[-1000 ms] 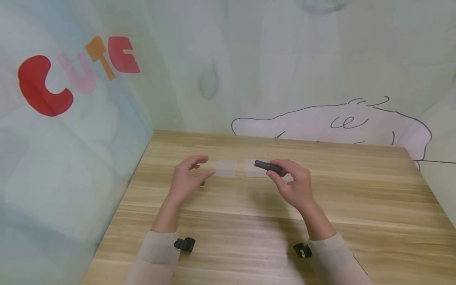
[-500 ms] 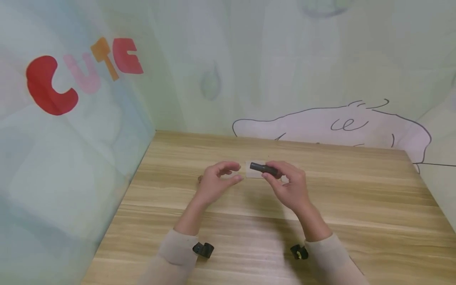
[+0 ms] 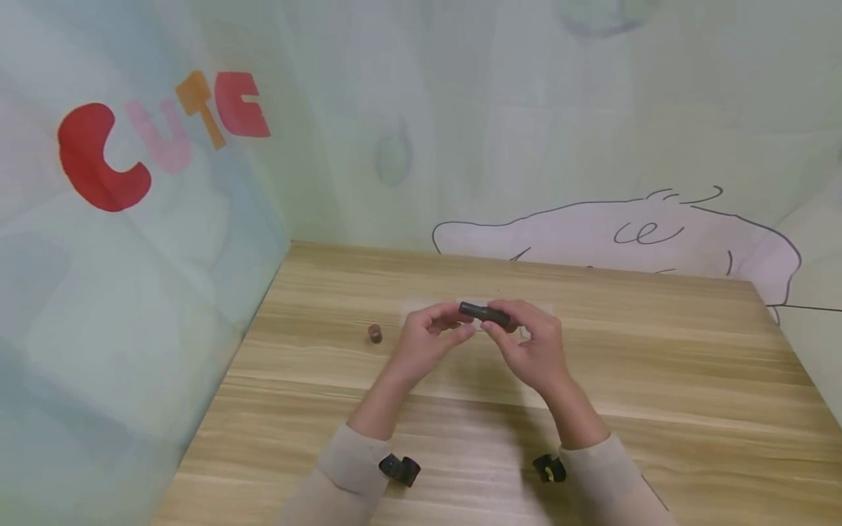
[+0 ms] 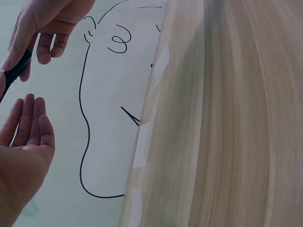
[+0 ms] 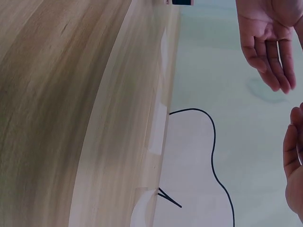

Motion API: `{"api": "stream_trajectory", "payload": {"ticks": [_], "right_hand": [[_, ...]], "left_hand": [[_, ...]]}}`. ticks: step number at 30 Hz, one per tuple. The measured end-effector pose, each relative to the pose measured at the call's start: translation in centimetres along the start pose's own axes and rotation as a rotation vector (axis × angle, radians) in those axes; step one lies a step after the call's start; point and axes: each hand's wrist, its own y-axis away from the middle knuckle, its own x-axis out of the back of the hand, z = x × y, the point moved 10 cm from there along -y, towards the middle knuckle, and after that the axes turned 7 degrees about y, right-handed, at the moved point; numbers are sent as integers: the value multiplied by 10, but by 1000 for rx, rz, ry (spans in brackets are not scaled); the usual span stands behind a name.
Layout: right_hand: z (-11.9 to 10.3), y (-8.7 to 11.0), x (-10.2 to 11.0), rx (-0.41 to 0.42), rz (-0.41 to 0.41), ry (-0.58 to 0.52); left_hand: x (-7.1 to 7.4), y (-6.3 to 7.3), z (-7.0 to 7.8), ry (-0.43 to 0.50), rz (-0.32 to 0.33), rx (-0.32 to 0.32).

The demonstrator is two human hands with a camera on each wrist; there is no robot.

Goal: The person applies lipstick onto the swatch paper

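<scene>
My right hand holds a short black tube between thumb and fingers, above the table. The tube points left, a little tilted. At its left end is my left hand, with thumb and fingers spread apart around that tip; whether they touch it I cannot tell. In the left wrist view the left hand has its fingers extended below the black tube. On the table to the left stands a small brown cylinder, also partly seen as a dark end in the right wrist view.
Whitish flat patches lie in a row on the wood-grain table, partly behind the hands. A printed cloth wall rises along the table's back and left edges. Black camera mounts sit at both wrists.
My left hand has moved right, from beside the brown cylinder to the tube's left end, leaving the cylinder in view. The right hand has shifted slightly left with the tube.
</scene>
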Motion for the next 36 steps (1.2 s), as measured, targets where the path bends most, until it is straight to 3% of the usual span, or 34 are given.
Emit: {"api": "stream_trajectory", "payload": {"ticks": [15,23,30,36], "right_hand": [[-6,2,-6,43,22,-46],[-3,3,-11,18,-8,-40],[1,5,-15,-2,-26,-126],[4,7,-16,-7,-15,-107]], "left_hand": [[-5,-2,2,126,14,-2],[-2,-2,13,105,51,-75],[1,-2,21,83,66,-151],[3,0,23,56,93,-173]]}}
